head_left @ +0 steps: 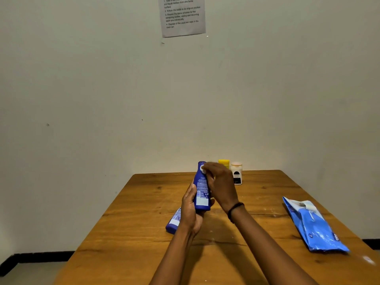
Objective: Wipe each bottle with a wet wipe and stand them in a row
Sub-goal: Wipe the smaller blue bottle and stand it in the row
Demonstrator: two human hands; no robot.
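My left hand grips the lower end of a tall blue bottle, held nearly upright above the wooden table. My right hand presses a small white wet wipe against the bottle's top. A second blue bottle lies on its side on the table, partly hidden behind my left wrist. At the far edge stand a white bottle with a dark label and a yellow-capped bottle, the latter mostly hidden by my right hand.
A blue pack of wet wipes lies on the right side of the table, its flap peeled open. The wall rises right behind the table, with a printed sheet taped up high. The table's left edge drops to the floor.
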